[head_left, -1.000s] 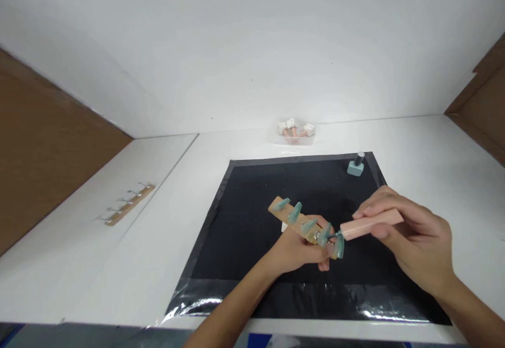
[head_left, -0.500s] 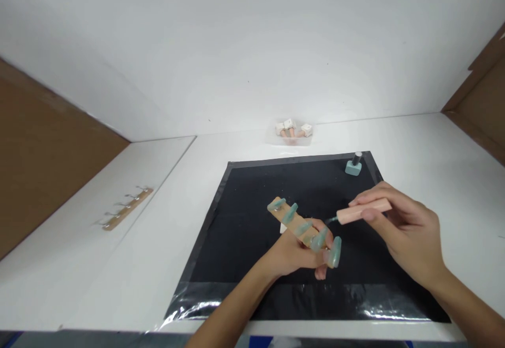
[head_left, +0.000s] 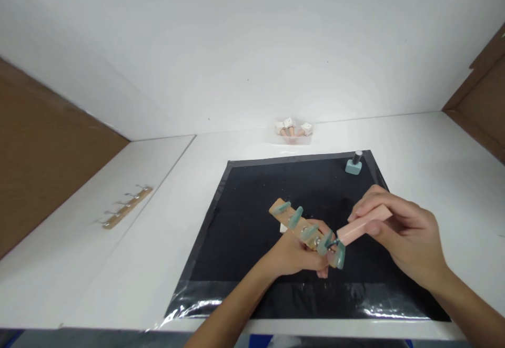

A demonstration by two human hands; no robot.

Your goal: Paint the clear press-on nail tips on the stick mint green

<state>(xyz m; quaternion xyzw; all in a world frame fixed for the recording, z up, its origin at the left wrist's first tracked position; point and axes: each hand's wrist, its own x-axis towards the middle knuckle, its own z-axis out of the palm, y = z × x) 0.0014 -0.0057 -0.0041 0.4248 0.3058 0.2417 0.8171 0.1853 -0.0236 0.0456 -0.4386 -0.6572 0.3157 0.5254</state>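
My left hand [head_left: 294, 256] is closed around a wooden nail display stand [head_left: 279, 206], held tilted over the black mat [head_left: 236, 232]. Several long teal false nails [head_left: 295, 217] stand in a row along it on small round mounts. In my right hand [head_left: 410, 232] a nail polish brush [head_left: 363, 225] with a pale pink handle is pinched between thumb and fingers. Its dark tip meets the second false nail from the right end, or lies just in front of it. A small white piece [head_left: 283, 228] shows behind my left wrist, mostly hidden.
A teal nail polish bottle [head_left: 353, 167] with a dark cap stands at the mat's back right. Behind the mat is a clear container [head_left: 294, 139] with white and pink pieces. Another wooden stand [head_left: 128, 208] with clear nail tips lies left. Brown panels [head_left: 47, 143] flank the white table.
My right hand has tilted the brush and brought its tip down and left to the false nail. The stand in my left hand has shifted slightly right.
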